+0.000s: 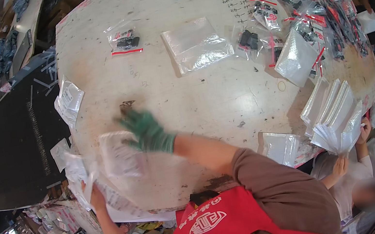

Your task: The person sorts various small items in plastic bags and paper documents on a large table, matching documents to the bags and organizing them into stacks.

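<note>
My right hand (145,131), in a green knit glove, is blurred over the table (187,117). Its fingers are spread, and I see nothing in them. Just beside and partly below it lies a white bubble mailer (119,151), blurred too. My bare left hand (96,197) grips a strip of white printed labels (115,198) at the table's near left edge; the strip trails to the right. More white packets (74,168) are bunched beyond that hand. Farther up the left edge rests a shiny mailer (70,102) with a label on it.
A clear bag with black parts (126,42) lies at the far left, a silvery bubble mailer (196,45) mid-table. Many similar bags (304,17) pile up at right. A co-worker's hands (340,166) hold fanned mailers (334,115). A black conveyor belt (11,144) adjoins the left edge.
</note>
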